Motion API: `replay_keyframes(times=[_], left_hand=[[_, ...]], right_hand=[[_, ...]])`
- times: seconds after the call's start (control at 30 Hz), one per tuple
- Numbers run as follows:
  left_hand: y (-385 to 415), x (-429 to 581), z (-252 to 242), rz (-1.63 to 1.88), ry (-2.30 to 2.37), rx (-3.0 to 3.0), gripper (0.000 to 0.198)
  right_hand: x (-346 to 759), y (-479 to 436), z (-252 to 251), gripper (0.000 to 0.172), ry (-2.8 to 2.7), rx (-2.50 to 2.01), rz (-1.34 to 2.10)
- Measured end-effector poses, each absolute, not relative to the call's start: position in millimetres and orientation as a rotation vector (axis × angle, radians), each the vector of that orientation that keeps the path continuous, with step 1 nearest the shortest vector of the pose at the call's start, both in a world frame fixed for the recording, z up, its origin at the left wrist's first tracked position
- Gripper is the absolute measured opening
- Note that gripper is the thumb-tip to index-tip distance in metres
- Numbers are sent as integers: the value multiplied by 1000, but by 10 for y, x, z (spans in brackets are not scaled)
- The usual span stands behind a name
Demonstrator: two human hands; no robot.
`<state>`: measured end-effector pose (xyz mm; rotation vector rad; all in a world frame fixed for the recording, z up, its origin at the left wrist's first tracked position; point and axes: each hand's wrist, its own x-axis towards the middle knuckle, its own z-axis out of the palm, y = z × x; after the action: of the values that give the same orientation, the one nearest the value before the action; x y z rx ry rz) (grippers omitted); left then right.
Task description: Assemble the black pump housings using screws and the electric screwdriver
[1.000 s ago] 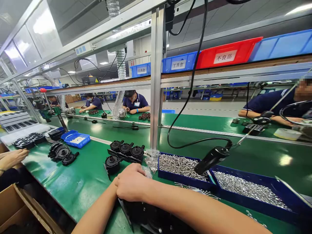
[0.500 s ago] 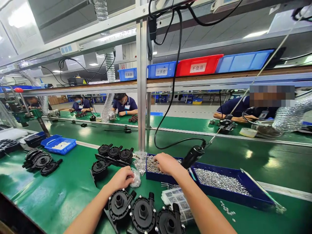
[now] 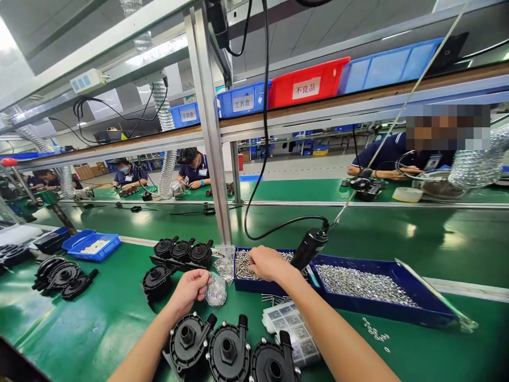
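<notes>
My left hand (image 3: 193,289) is closed in a pinch at the edge of a small clear plastic bag (image 3: 217,293), which has small pieces in it. My right hand (image 3: 268,263) reaches over the blue bin of metal screws (image 3: 243,265). Its fingers curl down at the screws, and whatever lies between the fingertips is hidden. Below my hands stand black pump housings (image 3: 228,347) with round ports and silver screws around their rims. Another clear bag (image 3: 225,268) of small metal parts leans near the bin's left end.
A black electric screwdriver (image 3: 310,246) hangs over the bin on a cord. Right of it, a blue bin (image 3: 382,307) holds many nuts. A clear divided box (image 3: 292,329) lies under my right forearm. More housings (image 3: 157,281) stand at left. A co-worker (image 3: 382,154) sits across the bench.
The camera view has shifted and tilted slightly. My left hand has drawn back a little, showing more of the small bag. My right hand stays at the screws.
</notes>
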<state>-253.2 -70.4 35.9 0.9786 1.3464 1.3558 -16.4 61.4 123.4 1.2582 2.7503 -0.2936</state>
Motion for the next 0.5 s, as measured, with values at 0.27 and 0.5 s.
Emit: replay_keyframes(times=[0.27, 0.5], left_hand=[[-702, -2572, 388, 1433, 1360, 819, 68], [-715, -2523, 435, 1491, 1397, 872, 66]], right_hand=[[-144, 588, 1338, 16, 2685, 1257, -277], [-167, 580, 1313, 4, 2730, 1246, -238]])
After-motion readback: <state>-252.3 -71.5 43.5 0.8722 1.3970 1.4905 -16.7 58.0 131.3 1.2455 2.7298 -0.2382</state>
